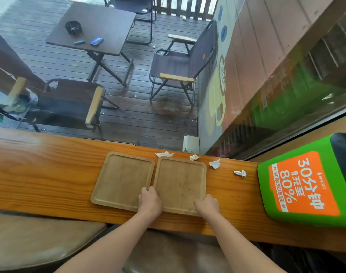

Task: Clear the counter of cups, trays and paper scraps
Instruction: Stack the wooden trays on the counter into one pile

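Note:
Two square wooden trays lie side by side on the wooden counter [50, 174]. My left hand [149, 201] grips the near left corner of the right tray [180, 182], beside the left tray [121, 180]. My right hand [207, 205] grips the right tray's near right corner. Both trays hold nothing. Several crumpled white paper scraps lie past and to the right of the trays: one [164, 154] at the far edge, one [194, 157], one [215, 164] and one [240, 173]. No cup is in view.
A green and orange charging box [304, 184] stands on the counter at the right. A small white device [191, 143] sits at the counter's far edge by the window. Brown cushioned seats [40, 239] are below me. Outside the glass are a table and chairs.

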{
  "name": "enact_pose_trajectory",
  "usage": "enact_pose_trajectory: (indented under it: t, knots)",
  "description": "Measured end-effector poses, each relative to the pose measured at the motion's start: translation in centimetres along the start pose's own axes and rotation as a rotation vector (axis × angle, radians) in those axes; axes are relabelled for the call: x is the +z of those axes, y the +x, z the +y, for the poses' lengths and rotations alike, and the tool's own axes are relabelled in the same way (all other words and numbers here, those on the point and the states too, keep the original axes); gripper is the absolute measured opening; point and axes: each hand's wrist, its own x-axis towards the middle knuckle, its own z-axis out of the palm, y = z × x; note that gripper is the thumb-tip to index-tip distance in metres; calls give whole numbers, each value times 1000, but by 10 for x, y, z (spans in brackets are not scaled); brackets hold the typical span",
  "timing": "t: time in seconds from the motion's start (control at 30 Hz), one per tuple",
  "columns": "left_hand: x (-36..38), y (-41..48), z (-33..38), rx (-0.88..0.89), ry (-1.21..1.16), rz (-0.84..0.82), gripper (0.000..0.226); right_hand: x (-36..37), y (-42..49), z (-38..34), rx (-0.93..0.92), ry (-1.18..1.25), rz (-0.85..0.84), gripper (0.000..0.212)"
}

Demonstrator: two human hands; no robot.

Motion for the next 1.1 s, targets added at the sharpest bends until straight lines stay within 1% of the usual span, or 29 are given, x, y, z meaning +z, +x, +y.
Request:
enact_pose_trajectory:
  t: [0.07,0.13,0.2,0.23,0.3,0.37,0.43,0.53,0.6,0.67,0.8,0.83,1.0,1.1]
  knots:
    - [-4,3,-3,6,-26,-18,34,-1,-3,-2,7,9,9,55]
    - [-12,8,-7,33,-60,-67,34,-1,-9,-10,1,15,69,57]
    - [-24,14,-14,59,-111,-128,36,0,-16,-20,-51,-1,156,56]
    - [-31,16,-18,61,-136,-141,36,3,-18,-27,-92,3,159,57]
    - [-48,22,-28,52,-164,-112,37,11,-24,-44,-191,38,52,63]
    - [-63,28,-41,41,-173,-58,36,24,-32,-65,-286,44,-66,64]
    - [-77,32,-54,30,-177,-17,34,39,-40,-84,-358,39,-129,59]
    - [-92,36,-71,12,-168,42,31,59,-51,-105,-408,22,-176,48]
    - [-99,37,-81,-3,-158,69,29,68,-55,-115,-422,13,-194,42]
    - [-105,38,-90,-18,-134,91,30,74,-57,-122,-434,8,-223,41]
    - [-113,42,-106,-51,-114,98,30,82,-57,-132,-438,-27,-263,59]
    - [-114,43,-109,-59,-113,99,29,83,-56,-134,-432,-27,-267,60]
    - [-113,48,-122,-81,-106,109,34,86,-55,-139,-397,-51,-276,44]
    - [-113,49,-127,-95,-93,114,38,89,-56,-141,-369,-61,-275,44]
